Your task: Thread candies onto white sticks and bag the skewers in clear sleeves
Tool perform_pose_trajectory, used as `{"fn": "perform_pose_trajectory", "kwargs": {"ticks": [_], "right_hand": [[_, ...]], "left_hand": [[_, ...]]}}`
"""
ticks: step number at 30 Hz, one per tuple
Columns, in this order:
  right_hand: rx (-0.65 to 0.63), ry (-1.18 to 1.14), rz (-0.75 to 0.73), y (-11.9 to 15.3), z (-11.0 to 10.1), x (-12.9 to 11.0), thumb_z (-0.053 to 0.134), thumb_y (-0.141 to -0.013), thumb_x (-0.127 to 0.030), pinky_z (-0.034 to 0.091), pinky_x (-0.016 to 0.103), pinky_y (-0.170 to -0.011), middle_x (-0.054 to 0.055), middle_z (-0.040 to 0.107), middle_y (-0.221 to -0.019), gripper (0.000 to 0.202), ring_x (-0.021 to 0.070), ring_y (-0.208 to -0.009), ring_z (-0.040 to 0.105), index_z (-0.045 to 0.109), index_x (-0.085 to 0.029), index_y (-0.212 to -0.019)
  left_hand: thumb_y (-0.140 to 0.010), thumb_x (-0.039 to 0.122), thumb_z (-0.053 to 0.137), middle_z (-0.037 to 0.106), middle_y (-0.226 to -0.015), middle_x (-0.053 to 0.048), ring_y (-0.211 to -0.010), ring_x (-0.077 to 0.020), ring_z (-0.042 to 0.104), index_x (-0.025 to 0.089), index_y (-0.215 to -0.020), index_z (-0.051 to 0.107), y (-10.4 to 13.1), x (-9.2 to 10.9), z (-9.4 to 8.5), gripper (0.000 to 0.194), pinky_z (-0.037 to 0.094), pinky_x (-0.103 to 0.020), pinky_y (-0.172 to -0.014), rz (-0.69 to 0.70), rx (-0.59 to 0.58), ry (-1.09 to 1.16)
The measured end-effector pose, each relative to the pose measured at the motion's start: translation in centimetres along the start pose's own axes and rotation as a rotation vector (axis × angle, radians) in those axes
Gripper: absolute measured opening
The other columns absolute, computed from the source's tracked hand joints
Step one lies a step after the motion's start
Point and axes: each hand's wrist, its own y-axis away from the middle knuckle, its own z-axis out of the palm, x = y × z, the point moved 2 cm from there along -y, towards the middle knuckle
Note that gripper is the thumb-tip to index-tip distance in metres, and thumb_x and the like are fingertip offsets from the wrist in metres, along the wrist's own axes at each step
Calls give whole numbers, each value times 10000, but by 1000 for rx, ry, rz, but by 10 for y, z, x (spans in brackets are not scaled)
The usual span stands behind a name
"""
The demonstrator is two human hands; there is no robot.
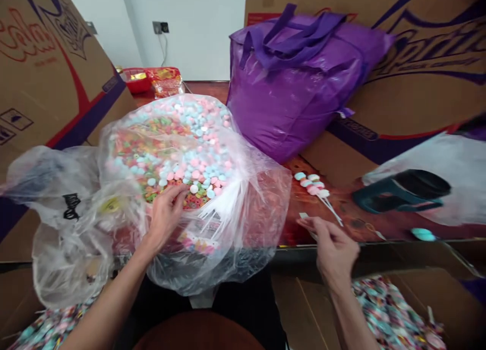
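Observation:
My left hand (167, 210) is over a heap of small candies (178, 137) in a clear plastic bag. Its fingers are bent together against the pastel pink and blue pieces, and what they pinch is hidden. White sticks (218, 208) lie in the bag just to its right. Near the table edge, my right hand (336, 248) is closed in a pinch. A small pale tip shows at its fingers, too blurred to name. Behind it, skewered candy pieces (313, 184) on white sticks rest on the reddish table.
A full purple bag (288, 86) leans against a printed cardboard box (425, 71). On the right lie a dark teal mug (398, 190) and a blue candy piece (423, 234). Below the table, an open box holds many wrapped candies (391, 314). Another carton (49, 76) stands left.

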Motion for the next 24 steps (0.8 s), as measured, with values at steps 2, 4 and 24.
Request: {"fn": "perform_pose_trajectory", "kwargs": {"ticks": [2,4,24], "right_hand": [[187,-62,45,16,5,-18,721,-813,-451,608,374,-751,41,740,-751,312,193,-654,709,726,-144,-867],[166,14,4,35,20,-43,719,-831,-405,572,290,-636,17,715,-721,261,156,-589,666,722,-156,-908],[-332,10,-827,97,118,-130,550,-905,-46,570,341,-800,92,663,-994,264,202,-936,668,616,-204,-1106]], "left_hand": [[-929,244,511,760,-965,-78,-876,-204,688,161,-1000,753,-5,0,3,265,519,-311,-815,19,-21,-54],[-934,223,505,739,-945,-84,-857,-205,673,163,-1001,749,-10,1,8,260,504,-308,-787,27,-66,-123],[-871,224,538,711,-1013,-77,-904,-206,657,173,-1107,631,-6,-33,-13,259,502,-336,-829,-186,-33,29]]}}
